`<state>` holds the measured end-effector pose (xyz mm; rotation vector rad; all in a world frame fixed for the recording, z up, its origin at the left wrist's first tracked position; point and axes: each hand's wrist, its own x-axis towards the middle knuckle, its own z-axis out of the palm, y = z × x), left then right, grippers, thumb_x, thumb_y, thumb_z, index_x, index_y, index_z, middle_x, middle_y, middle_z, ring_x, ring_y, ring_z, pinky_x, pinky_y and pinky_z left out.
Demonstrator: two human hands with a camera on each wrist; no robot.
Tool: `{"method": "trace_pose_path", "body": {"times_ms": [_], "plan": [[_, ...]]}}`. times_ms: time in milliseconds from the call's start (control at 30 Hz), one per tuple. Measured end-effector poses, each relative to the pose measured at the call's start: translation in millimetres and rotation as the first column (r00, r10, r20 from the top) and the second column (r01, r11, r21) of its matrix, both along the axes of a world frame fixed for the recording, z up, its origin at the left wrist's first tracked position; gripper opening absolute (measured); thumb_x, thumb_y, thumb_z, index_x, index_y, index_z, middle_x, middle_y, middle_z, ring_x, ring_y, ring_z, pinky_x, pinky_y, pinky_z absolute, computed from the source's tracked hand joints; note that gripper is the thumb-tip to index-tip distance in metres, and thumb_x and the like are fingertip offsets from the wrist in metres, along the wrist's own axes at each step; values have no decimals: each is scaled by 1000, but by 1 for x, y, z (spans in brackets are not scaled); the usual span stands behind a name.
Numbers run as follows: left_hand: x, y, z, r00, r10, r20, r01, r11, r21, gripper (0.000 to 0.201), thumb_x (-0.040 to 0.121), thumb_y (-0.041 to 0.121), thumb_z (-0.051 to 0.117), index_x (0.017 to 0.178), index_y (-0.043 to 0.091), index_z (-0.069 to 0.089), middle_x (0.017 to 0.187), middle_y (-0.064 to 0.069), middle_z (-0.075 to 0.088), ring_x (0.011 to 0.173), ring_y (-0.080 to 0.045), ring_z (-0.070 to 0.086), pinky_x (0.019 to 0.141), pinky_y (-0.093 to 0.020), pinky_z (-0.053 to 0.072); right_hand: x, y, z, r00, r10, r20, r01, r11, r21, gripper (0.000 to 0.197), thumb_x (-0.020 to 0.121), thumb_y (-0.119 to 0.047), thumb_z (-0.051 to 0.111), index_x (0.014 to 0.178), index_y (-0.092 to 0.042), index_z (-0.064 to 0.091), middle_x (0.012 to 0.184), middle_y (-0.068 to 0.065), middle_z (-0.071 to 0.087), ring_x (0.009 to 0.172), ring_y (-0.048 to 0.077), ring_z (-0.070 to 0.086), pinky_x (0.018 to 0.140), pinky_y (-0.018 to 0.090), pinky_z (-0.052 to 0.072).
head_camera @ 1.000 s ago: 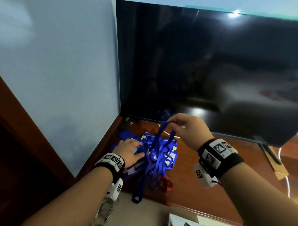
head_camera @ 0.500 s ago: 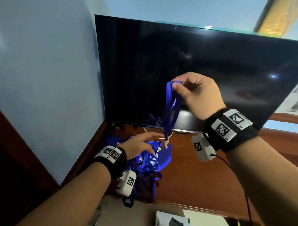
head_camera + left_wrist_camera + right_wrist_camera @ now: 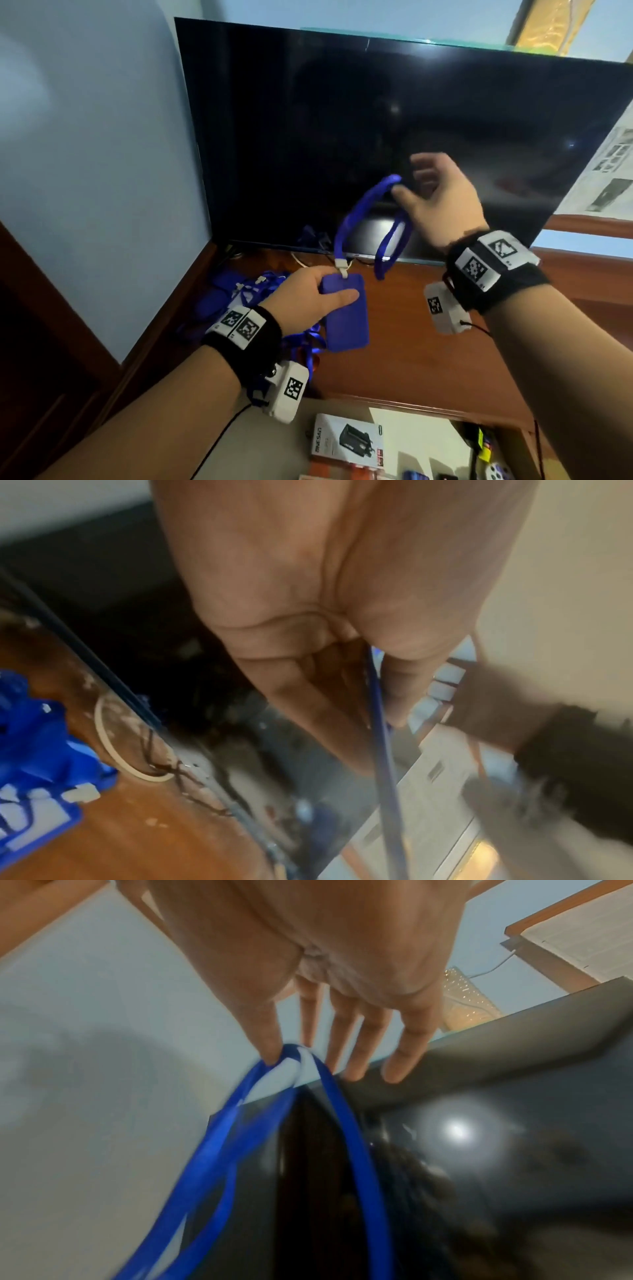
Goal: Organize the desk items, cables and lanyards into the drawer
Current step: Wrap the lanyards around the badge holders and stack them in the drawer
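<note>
- A black monitor (image 3: 394, 137) stands at the table's (image 3: 411, 342) back edge.
- The lanyard heap (image 3: 246, 291) fills the back-left corner; the hanging loop may snag it.
- Left hand (image 3: 308, 301) grips the blue badge holder (image 3: 346, 315).
- Right hand (image 3: 442, 202), fingers (image 3: 270, 1039) spread, pinches the strap (image 3: 359, 212) loosely; it could slip.

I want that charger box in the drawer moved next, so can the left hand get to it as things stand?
Probably not yet: the left hand holds the blue badge holder above the desk. The charger box lies uncovered in the open drawer just below, so the way looks free once that hand lets go.

home room, television (image 3: 394, 137) on wooden desk (image 3: 428, 342), blue wall (image 3: 102, 171)
</note>
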<state>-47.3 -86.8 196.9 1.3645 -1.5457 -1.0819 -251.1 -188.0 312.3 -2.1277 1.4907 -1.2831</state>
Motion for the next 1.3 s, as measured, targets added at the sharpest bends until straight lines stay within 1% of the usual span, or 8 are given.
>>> {"method": "trace_pose_path", "body": {"times_ms": [233,400,633,800,933,1100,1200,1300], "plan": [[-9,29,24,934,226,-276,-232,973,10,22,90,24,81,100,9,70,88,-12,76,78,-25,74,57,-32,58,0,95,-73,911,396,113,-412,871,266,46,79,-68,70,103,-29,63,88,-6,72,80,6,68,73,31,57],[-18,54,23,904,323,-280,-335,942,6,41,78,49,81,95,12,75,95,-22,77,97,-50,71,88,-66,57,2,121,-122,846,377,378,-518,749,412,36,82,-45,78,104,-20,65,94,1,78,84,18,75,76,52,61],[2,82,4,837,540,-91,-545,838,-39,40,102,60,50,94,27,71,84,11,67,84,-13,63,84,-42,51,-18,129,-96,813,473,340,-568,771,287,10,94,-20,74,103,-21,70,94,-1,76,85,16,73,78,45,61],[-3,92,-7,867,244,-435,-239,969,67,69,99,67,41,146,19,56,150,-5,58,143,-22,50,117,-31,39,-6,132,-50,762,535,366,-617,771,159,13,95,-22,72,107,-18,70,94,5,76,84,20,74,72,42,63],[-15,106,-3,809,67,-584,-60,998,32,62,103,51,44,127,-3,62,105,-27,71,104,-35,68,112,-56,44,7,131,-23,753,488,441,-587,802,116,9,95,-10,70,103,-6,68,86,9,74,71,21,71,62,36,61],[-10,130,4,960,33,-277,-32,999,6,30,101,44,52,96,19,67,57,6,42,50,-11,38,60,-32,43,9,114,-32,884,287,369,-339,937,85,5,95,-19,71,99,-20,68,83,4,74,71,21,72,69,38,60],[2,138,16,986,-63,157,77,993,-87,28,106,46,49,93,30,68,61,12,54,57,-3,49,60,-25,41,9,108,-59,977,192,89,-198,977,73,15,93,-22,72,88,-33,62,75,-12,66,68,0,61,64,14,44],[21,135,44,905,-9,426,104,974,-200,31,105,48,53,88,27,68,75,11,69,72,-4,65,72,-30,52,14,110,-101,951,222,-216,-187,968,170,13,91,-20,73,100,-29,71,90,-6,70,83,13,64,71,20,37]]}}
